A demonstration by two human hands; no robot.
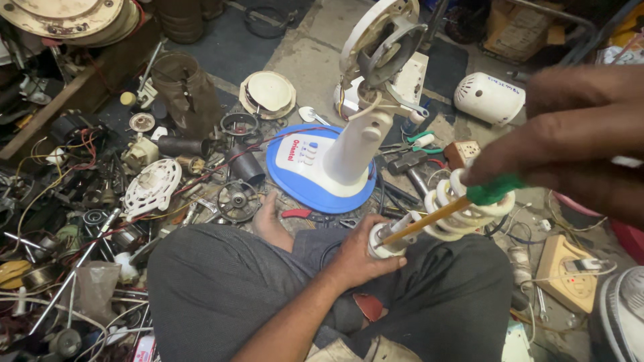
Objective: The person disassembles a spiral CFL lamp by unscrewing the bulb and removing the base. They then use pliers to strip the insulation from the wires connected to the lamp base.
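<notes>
Head view: a white spiral lamp bulb point(463, 208) is being probed at its base with a screwdriver.

The left hand point(359, 258) is clenched round the bulb's white base, over the lap of grey trousers point(221, 288). The right hand point(570, 144), close to the camera at the right, grips the green handle of a yellow-shafted screwdriver point(436, 218), whose tip sits at the base just beside the left fingers. My judgement: the step is prying or loosening the base; next comes a steady, careful push without cracking the coils. Farther away on the floor stands a white pedestal fan stand with a blue-rimmed base point(322, 167).
</notes>
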